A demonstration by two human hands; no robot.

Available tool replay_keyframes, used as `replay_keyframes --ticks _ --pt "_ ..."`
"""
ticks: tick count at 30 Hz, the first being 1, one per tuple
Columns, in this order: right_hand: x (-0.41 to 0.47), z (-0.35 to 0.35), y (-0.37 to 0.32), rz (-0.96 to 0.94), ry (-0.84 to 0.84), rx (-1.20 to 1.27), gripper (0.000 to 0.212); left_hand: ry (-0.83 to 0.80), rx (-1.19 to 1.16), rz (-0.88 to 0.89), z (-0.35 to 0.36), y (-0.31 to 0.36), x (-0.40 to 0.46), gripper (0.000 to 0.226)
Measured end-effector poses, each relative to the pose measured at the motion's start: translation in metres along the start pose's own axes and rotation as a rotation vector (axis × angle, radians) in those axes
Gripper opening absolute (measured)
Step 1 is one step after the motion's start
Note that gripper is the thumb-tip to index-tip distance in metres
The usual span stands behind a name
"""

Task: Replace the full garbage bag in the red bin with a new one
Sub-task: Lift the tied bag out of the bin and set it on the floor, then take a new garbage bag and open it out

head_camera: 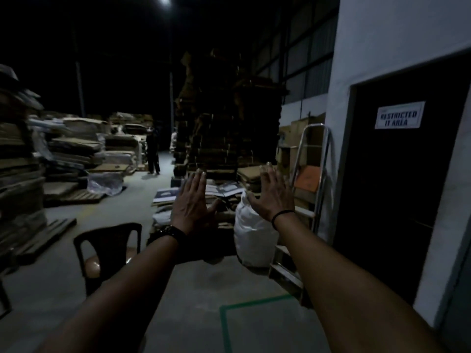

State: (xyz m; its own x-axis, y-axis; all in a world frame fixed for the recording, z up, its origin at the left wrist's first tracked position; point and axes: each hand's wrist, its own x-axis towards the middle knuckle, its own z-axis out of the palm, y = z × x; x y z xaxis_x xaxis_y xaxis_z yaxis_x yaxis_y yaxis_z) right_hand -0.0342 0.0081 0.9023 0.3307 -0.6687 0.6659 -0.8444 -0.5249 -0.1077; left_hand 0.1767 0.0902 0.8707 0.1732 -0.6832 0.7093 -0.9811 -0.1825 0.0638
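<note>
— Dim warehouse aisles are seen, lined with stacked cardboard; what is held?

— Nothing. The left hand and right hand are raised with fingers spread straight.

— And the bag?

— A full white bag is stood on the floor beyond the hands, beside a stepladder. The red bin cannot be made out.

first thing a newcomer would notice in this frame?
Two bare hands raised mid-frame with fingers spread, holding nothing: the left hand and the right hand. Between and behind them a stuffed white bag stands on the floor by a folded stepladder. On the right, a dark door carries a white "RESTRICTED IT AREA" sign; no red bin is in view.
</note>
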Motion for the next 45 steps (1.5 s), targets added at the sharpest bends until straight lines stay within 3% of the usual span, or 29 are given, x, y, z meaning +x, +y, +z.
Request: replay_keyframes --ticks 8,15,29,45 --pt "0.018 -0.107 -0.135 -0.158 0.167 0.085 0.083 0.190 0.138 -0.062 -0.173 -0.088 -0.001 0.088" --pt "0.010 -0.124 -0.231 -0.303 0.202 0.240 0.084 0.216 0.300 -0.166 -0.262 -0.147 -0.050 0.085" --pt "-0.156 -0.042 -0.410 -0.673 -0.176 0.528 0.084 0.022 0.604 -0.598 -0.341 -0.243 -0.268 0.087" --pt "-0.428 -0.020 -0.599 -1.027 -0.528 0.671 0.083 -0.205 0.635 -1.102 -0.370 -0.295 -0.580 0.088"
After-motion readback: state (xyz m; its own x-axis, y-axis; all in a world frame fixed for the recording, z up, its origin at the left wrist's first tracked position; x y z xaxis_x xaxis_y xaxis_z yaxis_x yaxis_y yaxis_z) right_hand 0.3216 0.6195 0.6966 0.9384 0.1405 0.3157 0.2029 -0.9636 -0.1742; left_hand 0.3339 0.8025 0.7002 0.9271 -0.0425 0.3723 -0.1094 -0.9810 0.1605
